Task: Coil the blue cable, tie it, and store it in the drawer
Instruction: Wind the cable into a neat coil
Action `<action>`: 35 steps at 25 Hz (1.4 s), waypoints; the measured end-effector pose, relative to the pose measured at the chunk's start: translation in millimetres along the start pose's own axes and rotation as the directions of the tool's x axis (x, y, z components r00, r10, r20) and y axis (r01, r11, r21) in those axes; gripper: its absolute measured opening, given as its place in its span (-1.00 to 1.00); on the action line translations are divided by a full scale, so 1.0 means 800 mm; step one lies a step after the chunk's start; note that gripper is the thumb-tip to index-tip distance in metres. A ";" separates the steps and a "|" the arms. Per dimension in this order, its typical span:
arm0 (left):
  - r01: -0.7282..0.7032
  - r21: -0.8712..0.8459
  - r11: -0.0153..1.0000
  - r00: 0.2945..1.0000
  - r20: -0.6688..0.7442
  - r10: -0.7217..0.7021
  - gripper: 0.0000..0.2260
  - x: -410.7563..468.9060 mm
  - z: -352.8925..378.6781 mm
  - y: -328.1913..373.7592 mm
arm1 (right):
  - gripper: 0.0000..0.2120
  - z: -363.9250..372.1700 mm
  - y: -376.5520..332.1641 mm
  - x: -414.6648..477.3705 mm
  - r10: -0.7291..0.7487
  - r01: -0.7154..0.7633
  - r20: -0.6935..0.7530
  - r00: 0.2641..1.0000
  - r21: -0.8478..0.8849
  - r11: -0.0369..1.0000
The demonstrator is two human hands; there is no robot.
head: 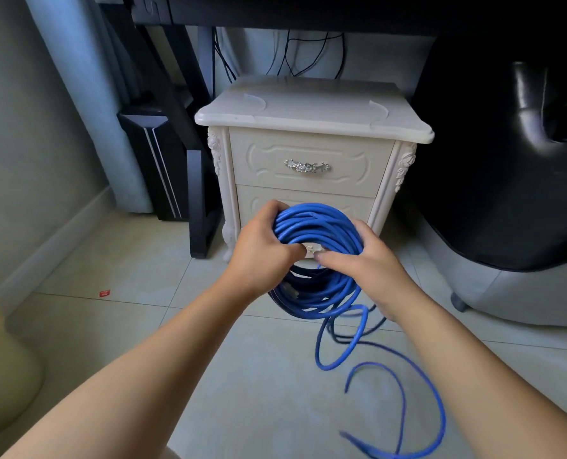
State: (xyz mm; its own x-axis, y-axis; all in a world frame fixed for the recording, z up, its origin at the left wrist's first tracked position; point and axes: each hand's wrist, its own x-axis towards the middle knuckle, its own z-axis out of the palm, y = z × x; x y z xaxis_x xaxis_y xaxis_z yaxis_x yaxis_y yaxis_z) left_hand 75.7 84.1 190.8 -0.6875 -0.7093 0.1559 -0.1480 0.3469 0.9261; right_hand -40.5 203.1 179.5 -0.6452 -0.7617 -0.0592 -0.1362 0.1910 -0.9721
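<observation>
Two hands [262, 246], one blue cable [318, 226]

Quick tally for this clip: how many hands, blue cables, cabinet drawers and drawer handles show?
Hands: 2, the left hand and the right hand
Blue cable: 1
Drawers: 2, the top drawer and the lower drawer
Drawer handle: 1 in view
Total: 6

At frame centre, the left hand [262, 246] and right hand [368, 263] grip a blue cable [315, 226] coil before a cream nightstand [308, 107], both drawers [308, 160] closed; loose cable trails lower right on the tiled floor [126, 276].
</observation>
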 end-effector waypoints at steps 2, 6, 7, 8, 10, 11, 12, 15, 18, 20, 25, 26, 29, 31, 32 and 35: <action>0.074 -0.120 0.990 0.996 -0.048 -0.080 -0.73 0.003 -0.001 0.001 | -0.56 -0.003 0.002 0.000 0.044 -0.049 0.036 0.998 0.171 0.984; 0.228 -0.469 0.853 0.953 -0.074 -0.295 -0.80 0.007 0.001 0.001 | -0.56 0.009 0.004 -0.007 0.089 -0.123 0.091 0.992 0.510 0.851; 0.259 -0.505 0.823 0.942 -0.055 -0.331 -0.81 0.005 0.005 0.001 | -0.58 0.013 0.005 -0.008 0.103 -0.117 0.056 0.993 0.539 0.834; 0.283 -0.509 0.813 0.937 -0.032 -0.346 -0.83 0.002 0.008 0.000 | -0.62 0.017 0.006 -0.008 0.130 -0.111 0.005 0.992 0.552 0.826; 0.316 -0.476 0.821 0.939 0.034 -0.342 -0.80 -0.002 0.014 -0.004 | -0.70 0.019 0.009 -0.004 0.211 -0.118 -0.122 0.970 0.521 0.845; 0.328 -0.457 0.827 0.942 0.087 -0.325 -0.73 -0.002 0.015 -0.005 | -0.72 0.017 0.010 -0.001 0.244 -0.125 -0.184 0.952 0.495 0.860; 0.337 -0.435 0.835 0.942 0.143 -0.305 -0.64 -0.001 0.014 -0.007 | -0.72 0.015 0.010 0.001 0.265 -0.128 -0.231 0.936 0.479 0.868; 0.276 -0.317 0.907 0.949 0.242 -0.204 -0.26 0.001 0.010 -0.007 | -0.69 0.008 0.012 0.009 0.269 -0.100 -0.310 0.912 0.467 0.878; -0.198 0.034 0.980 0.978 0.068 0.195 -0.23 -0.016 0.013 0.000 | -0.70 -0.002 0.014 0.012 0.306 -0.091 -0.377 0.874 0.491 0.867; -0.566 0.265 0.781 0.824 0.142 0.549 -0.42 -0.027 0.020 0.002 | -0.73 -0.008 0.016 0.017 0.306 -0.071 -0.403 0.862 0.503 0.862; -0.202 0.078 0.976 0.898 0.412 0.153 -0.68 -0.033 0.041 -0.010 | -0.73 -0.015 0.020 0.027 0.278 -0.025 -0.476 0.835 0.472 0.881; -0.032 -0.027 0.999 0.931 0.364 0.039 -0.60 -0.027 0.039 -0.014 | -0.75 -0.018 0.019 0.027 0.298 -0.028 -0.473 0.829 0.497 0.867; 0.348 -0.415 0.841 0.925 0.295 -0.238 -0.57 -0.010 0.033 -0.021 | -0.84 -0.028 0.017 0.026 0.403 -0.054 -0.391 0.827 0.658 0.751; 0.537 -0.539 0.649 0.843 0.322 -0.431 -0.57 -0.005 0.034 -0.025 | -0.90 -0.032 0.013 0.025 0.436 -0.053 -0.321 0.841 0.752 0.657; 0.618 -0.548 0.564 0.784 0.368 -0.500 -0.54 -0.004 0.034 -0.029 | -0.90 -0.033 0.011 0.024 0.433 -0.046 -0.288 0.854 0.788 0.614; 0.778 -0.383 0.498 0.621 0.589 -0.518 -0.29 -0.001 0.029 -0.035 | -0.86 -0.032 0.005 0.020 0.370 -0.018 -0.206 0.906 0.854 0.519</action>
State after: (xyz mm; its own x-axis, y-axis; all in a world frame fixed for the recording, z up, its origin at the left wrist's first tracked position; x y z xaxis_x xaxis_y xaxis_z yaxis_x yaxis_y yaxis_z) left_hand 64.3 89.0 156.9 -0.7689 -0.2586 -0.5848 -0.3362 -0.6144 0.7138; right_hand -71.1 207.5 180.2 -0.7900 -0.4915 -0.3666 0.5829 -0.4164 -0.6978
